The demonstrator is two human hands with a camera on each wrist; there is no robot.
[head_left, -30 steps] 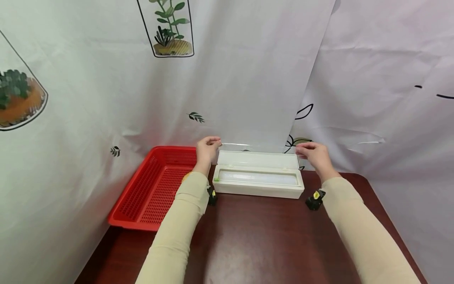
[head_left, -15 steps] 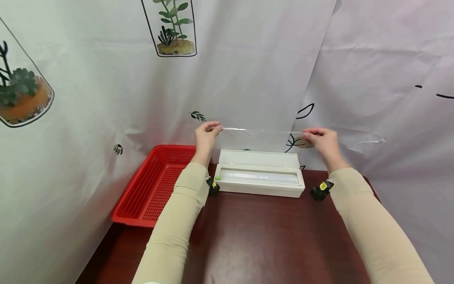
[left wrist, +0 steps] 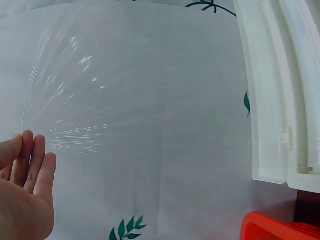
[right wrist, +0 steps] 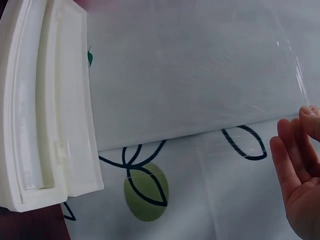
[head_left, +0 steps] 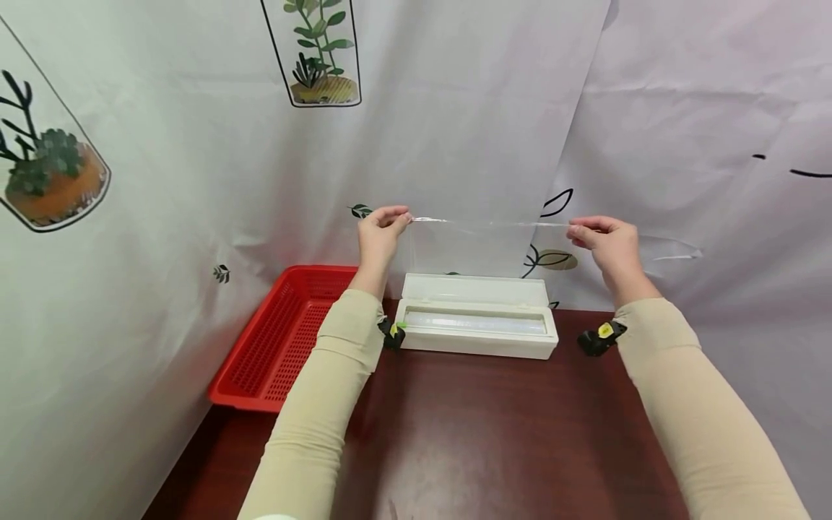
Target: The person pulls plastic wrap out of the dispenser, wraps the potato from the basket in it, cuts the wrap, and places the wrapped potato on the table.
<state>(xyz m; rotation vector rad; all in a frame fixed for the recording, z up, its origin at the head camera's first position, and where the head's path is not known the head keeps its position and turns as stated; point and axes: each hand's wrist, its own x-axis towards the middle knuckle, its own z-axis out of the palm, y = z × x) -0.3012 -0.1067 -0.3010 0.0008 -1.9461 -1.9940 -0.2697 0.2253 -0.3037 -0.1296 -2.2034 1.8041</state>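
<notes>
A clear sheet of plastic wrap (head_left: 481, 225) is stretched between both hands above a white wrap dispenser box (head_left: 477, 341). My left hand (head_left: 380, 237) pinches the sheet's upper left corner between thumb and fingers. At the upper right corner my right hand (head_left: 607, 245) pinches it the same way. The dispenser's lid (head_left: 474, 290) stands raised at the back, and a roll of wrap (head_left: 474, 323) lies inside. In the left wrist view, shiny creases in the plastic wrap (left wrist: 82, 135) fan out from the fingertips.
A red perforated plastic basket (head_left: 250, 393) stands left of the dispenser, partly behind the left forearm. Dark reddish-brown tabletop (head_left: 481, 433) stretches in front of the box. A white printed curtain (head_left: 455, 130) hangs close behind.
Both hands have risen, the right one also shifting to the right, and the plastic wrap's edge has gone up with them. The dispenser box and the basket stay in place.
</notes>
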